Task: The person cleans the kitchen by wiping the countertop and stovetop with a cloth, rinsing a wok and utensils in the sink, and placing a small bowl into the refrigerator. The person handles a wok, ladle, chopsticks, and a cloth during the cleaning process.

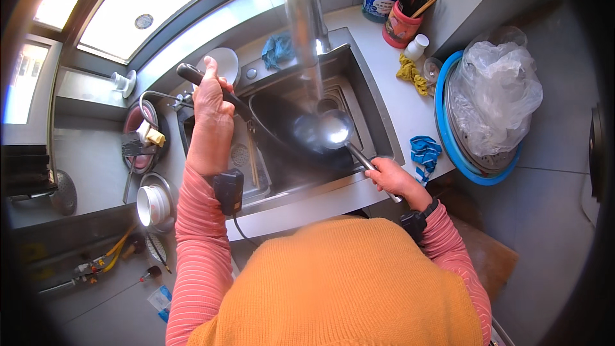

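Note:
My left hand [211,89] grips the black handle of a dark wok [288,139], which is tilted over the sink. In my right hand [394,178] is the long handle of a metal ladle [336,129]; its shiny round bowl lies at the wok's inside, though I cannot tell whether they touch. A tall chrome faucet [301,14] rises behind, and what looks like running water falls from it towards the wok. The wok covers much of the stainless-steel sink [379,110]. Chopsticks [253,158] lie in the left basin.
A blue basin [439,120] holding a colander and plastic bags stands at the right. Nearby are a striped blue cloth [425,154], a yellow cloth [411,74], a red utensil pot [401,29] and a detergent bottle [377,0]. White bowls [153,205] sit at the left.

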`<state>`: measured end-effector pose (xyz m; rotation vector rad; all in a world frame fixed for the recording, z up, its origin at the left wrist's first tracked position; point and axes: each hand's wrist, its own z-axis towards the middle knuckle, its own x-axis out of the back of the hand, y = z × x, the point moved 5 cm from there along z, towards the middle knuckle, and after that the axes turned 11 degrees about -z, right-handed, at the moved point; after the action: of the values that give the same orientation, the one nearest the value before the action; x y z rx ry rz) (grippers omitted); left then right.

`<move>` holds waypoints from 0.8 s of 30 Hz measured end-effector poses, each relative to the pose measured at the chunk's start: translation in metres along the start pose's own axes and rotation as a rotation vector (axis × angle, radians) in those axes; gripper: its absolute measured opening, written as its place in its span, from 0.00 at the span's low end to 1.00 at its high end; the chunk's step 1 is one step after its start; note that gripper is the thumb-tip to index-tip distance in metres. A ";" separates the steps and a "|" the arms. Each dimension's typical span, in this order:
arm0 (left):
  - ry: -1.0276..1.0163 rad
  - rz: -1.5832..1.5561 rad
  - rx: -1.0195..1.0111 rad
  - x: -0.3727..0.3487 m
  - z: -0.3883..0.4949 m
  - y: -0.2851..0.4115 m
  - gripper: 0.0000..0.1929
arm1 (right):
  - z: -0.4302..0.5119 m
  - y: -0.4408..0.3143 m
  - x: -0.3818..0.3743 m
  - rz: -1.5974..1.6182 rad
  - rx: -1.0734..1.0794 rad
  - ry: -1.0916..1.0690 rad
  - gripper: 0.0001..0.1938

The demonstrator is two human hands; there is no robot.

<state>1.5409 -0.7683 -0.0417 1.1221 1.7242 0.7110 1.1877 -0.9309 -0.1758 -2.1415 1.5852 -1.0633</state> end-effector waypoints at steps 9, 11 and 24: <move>0.059 0.153 0.041 0.016 0.008 -0.010 0.18 | -0.002 -0.002 0.003 0.054 0.069 0.009 0.16; 0.066 0.178 0.030 0.020 0.009 -0.011 0.19 | 0.000 -0.002 0.005 0.043 0.057 0.007 0.16; 0.106 0.279 0.056 0.002 0.013 -0.018 0.19 | 0.011 0.001 0.016 0.073 0.066 0.025 0.12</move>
<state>1.5461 -0.7737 -0.0626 1.4035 1.7016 0.9110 1.1963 -0.9479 -0.1781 -2.0199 1.6032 -1.1072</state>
